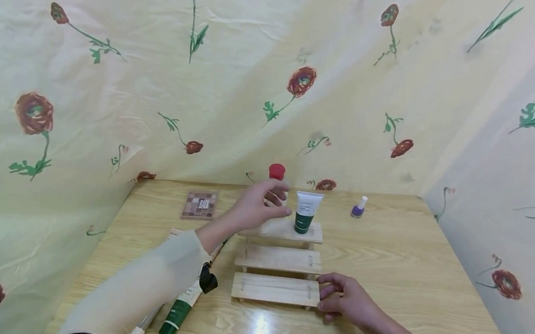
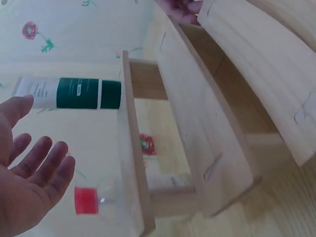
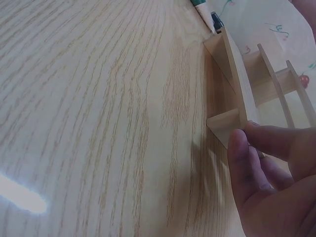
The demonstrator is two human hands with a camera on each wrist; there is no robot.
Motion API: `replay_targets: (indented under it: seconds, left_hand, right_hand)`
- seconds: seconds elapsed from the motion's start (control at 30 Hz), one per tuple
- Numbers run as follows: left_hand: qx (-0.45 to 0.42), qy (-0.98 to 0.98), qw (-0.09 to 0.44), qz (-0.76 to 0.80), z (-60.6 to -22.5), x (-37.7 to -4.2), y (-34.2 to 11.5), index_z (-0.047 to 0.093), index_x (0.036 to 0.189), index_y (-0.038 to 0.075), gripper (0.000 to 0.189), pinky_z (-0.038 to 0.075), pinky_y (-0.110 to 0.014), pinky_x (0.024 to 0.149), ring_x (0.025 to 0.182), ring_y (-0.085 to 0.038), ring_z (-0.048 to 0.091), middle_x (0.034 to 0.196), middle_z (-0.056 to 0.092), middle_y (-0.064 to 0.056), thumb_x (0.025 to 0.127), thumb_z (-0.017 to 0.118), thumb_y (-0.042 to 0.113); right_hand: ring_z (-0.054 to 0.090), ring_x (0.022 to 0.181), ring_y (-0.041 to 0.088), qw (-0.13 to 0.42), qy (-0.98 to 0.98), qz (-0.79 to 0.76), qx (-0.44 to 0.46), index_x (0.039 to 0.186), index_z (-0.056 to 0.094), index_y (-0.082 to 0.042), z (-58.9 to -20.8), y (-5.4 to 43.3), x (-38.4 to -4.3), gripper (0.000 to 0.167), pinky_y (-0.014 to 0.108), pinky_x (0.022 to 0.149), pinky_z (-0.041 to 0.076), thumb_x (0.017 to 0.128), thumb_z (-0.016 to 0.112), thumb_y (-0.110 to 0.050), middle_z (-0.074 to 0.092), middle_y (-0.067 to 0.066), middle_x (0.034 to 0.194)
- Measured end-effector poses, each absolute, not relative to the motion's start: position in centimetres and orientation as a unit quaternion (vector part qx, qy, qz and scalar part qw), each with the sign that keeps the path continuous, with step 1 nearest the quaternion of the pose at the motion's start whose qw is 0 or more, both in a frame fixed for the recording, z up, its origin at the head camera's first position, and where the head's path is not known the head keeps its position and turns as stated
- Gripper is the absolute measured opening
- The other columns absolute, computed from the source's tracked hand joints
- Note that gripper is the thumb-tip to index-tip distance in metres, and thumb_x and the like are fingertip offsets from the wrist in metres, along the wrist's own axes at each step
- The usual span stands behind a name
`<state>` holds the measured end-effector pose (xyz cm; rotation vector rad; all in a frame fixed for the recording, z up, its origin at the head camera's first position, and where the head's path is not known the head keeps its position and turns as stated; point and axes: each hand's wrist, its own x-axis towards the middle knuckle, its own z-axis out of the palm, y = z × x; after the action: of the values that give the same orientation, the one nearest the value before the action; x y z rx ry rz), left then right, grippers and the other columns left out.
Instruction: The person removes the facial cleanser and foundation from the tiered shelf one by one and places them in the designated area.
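Note:
A three-tier wooden step rack [image 1: 275,289] stands on the table. On its top step, a small white-and-green squeeze tube [image 1: 307,212] stands upright on its green cap. My left hand [image 1: 260,205] hovers over the top step, left of the tube; its fingers are loosely bent and hold nothing. In the left wrist view the thumb overlaps the tube's white end, though contact cannot be told. Behind that hand is a clear bottle with a red cap [image 2: 86,200], partly hidden in the head view. My right hand [image 3: 276,182] pinches the right end of the lowest step between thumb and fingers.
An eyeshadow palette [image 1: 200,205] lies at the back left. A purple nail polish bottle [image 1: 357,209] stands at the back right. Left of the rack, a larger white-and-green tube [image 1: 178,317] and a slim white-ended item [image 1: 137,333] lie partly under the left sleeve.

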<state>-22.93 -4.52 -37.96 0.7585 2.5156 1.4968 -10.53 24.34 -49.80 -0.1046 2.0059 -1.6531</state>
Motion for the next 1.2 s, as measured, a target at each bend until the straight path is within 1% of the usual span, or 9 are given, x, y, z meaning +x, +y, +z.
replay_targets:
  seconds: [0.17,0.37,0.6,0.9,1.03,1.2]
  left_hand:
    - [0.250,0.824,0.087,0.500,-38.5,-23.2,-2.7,0.062,0.130,0.015,0.044,0.057,-0.030,0.089,0.104,-0.016,0.065,0.115,0.066,-0.002,0.092,0.080,0.026]
    - [0.237,0.822,0.087,0.511,-38.9,-23.0,-1.7,0.064,0.118,0.016,0.029,0.057,-0.032,0.086,0.100,-0.017,0.065,0.110,0.068,0.001,0.093,0.078,0.024]
    - [0.218,0.832,0.089,0.502,-38.9,-23.1,-1.1,0.066,0.114,0.018,0.024,0.057,-0.032,0.087,0.099,-0.016,0.065,0.109,0.069,0.003,0.094,0.077,0.026]
    - [0.213,0.832,0.094,0.503,-38.6,-22.9,-1.6,0.066,0.113,0.021,0.022,0.058,-0.034,0.087,0.101,-0.016,0.065,0.110,0.069,0.005,0.095,0.076,0.028]
    - [0.217,0.828,0.082,0.510,-38.1,-23.0,-2.6,0.066,0.114,0.023,0.023,0.058,-0.035,0.085,0.102,-0.017,0.065,0.109,0.068,0.006,0.095,0.076,0.031]
    - [0.224,0.824,0.067,0.515,-36.6,-22.4,-4.6,0.066,0.121,0.018,0.028,0.060,-0.035,0.085,0.105,-0.020,0.065,0.112,0.069,0.001,0.095,0.076,0.026]
  right_hand:
    - [0.069,0.084,0.025,0.268,0.740,-0.615,-0.039,0.140,0.045,0.012,-50.0,24.5,-10.7,0.062,0.041,0.070,0.063,0.087,0.076,0.002,0.060,0.020,0.109]
    - [0.068,0.085,0.025,0.274,0.739,-0.614,-0.036,0.141,0.045,0.011,-50.1,24.5,-10.9,0.063,0.040,0.070,0.063,0.087,0.076,0.001,0.060,0.021,0.110]
    - [0.066,0.082,0.023,0.271,0.739,-0.616,-0.042,0.139,0.046,0.012,-49.7,24.4,-10.8,0.062,0.039,0.069,0.063,0.086,0.077,0.001,0.060,0.020,0.107]
    - [0.066,0.081,0.023,0.271,0.740,-0.614,-0.042,0.140,0.046,0.011,-49.8,24.3,-10.7,0.063,0.041,0.070,0.064,0.087,0.077,0.000,0.061,0.019,0.107]
    - [0.067,0.081,0.024,0.273,0.741,-0.612,-0.042,0.140,0.046,0.011,-49.8,24.3,-10.7,0.063,0.041,0.070,0.063,0.087,0.077,0.000,0.061,0.020,0.108]
    - [0.067,0.082,0.025,0.270,0.740,-0.614,-0.045,0.140,0.045,0.012,-49.7,24.3,-10.7,0.063,0.041,0.070,0.064,0.087,0.077,0.001,0.060,0.020,0.108]
